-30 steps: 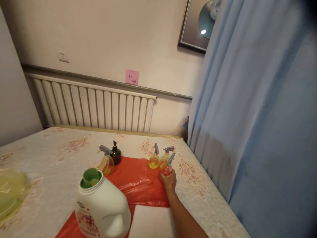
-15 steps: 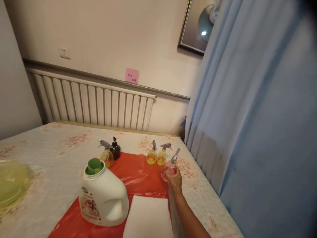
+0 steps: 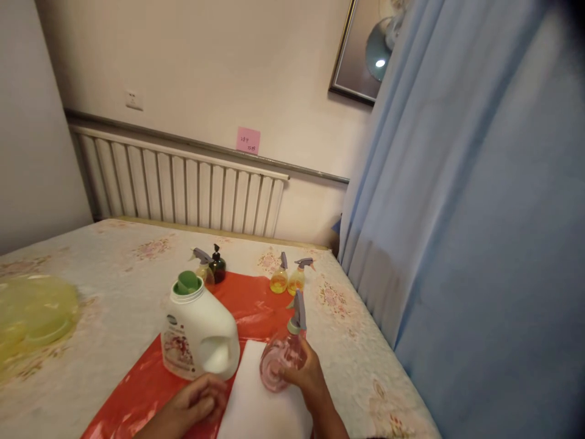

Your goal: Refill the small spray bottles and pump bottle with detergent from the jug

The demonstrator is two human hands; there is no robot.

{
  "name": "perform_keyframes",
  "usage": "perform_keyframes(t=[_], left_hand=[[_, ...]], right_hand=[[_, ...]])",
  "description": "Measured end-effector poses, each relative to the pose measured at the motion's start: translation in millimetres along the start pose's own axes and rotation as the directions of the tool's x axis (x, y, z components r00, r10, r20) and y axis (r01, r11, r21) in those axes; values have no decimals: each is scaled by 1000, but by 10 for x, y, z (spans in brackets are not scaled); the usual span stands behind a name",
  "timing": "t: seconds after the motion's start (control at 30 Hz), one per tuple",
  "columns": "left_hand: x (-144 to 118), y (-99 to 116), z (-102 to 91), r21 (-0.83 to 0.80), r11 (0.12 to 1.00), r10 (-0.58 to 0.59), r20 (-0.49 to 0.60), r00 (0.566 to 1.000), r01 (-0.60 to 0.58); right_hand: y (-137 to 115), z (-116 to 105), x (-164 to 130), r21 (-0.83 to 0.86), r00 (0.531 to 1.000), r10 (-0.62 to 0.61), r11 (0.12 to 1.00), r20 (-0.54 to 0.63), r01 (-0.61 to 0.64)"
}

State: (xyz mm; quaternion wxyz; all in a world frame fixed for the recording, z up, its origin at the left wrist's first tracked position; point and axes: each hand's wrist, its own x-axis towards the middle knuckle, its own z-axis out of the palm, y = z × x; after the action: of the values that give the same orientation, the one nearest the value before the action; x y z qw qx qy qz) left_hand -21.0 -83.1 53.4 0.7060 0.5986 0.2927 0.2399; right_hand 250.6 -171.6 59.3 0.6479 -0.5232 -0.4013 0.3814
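My right hand [image 3: 307, 373] is wrapped round a clear pink spray bottle [image 3: 276, 358] with a grey trigger head, held above a white block [image 3: 249, 399]. Whether the bottle's base touches the block, I cannot tell. Low in front of a big white detergent jug [image 3: 208, 329], my left hand [image 3: 197, 399] holds nothing, its fingers loosely bent and apart. A green cap [image 3: 187, 282] sits in the jug's mouth. Two spray bottles with yellow liquid, one on the left [image 3: 278, 281] and one on the right [image 3: 296, 283], stand farther back.
Red plastic sheeting [image 3: 256, 314] lies under the jug and block on a flower-patterned bed cover [image 3: 114, 286]. Another spray bottle [image 3: 205, 271] and a dark pump bottle [image 3: 218, 268] stand behind the jug. A yellow translucent basin [image 3: 50, 305] is far left; a blue curtain [image 3: 448, 183] hangs right.
My right hand has brought the pink spray bottle from the sheet's right edge nearer and left, over the white block. My left hand has come into view from below.
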Motion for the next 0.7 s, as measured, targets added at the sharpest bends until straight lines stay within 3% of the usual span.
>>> perform_keyframes(t=[0.13,0.23,0.43,0.57,0.7], left_hand=[[123,332,352,41,988,151,4,989,-151],[112,567,540,-14,985,171,67,983,-171],[60,675,659,-96,987,145,174,974,-129],[62,609,723,-157,978,153,77,985,-139],[92,593,857,-31,970,232,-173,957,-241]], right_hand=[[-103,184,-268,22,974,0,1000,224,-5],[-203,323,-420,23,939,20,999,343,-29],[-231,474,-553,-19,908,133,990,398,-137],[-247,510,-572,-61,911,98,995,400,-80],[-282,597,-571,-167,955,42,986,294,8]])
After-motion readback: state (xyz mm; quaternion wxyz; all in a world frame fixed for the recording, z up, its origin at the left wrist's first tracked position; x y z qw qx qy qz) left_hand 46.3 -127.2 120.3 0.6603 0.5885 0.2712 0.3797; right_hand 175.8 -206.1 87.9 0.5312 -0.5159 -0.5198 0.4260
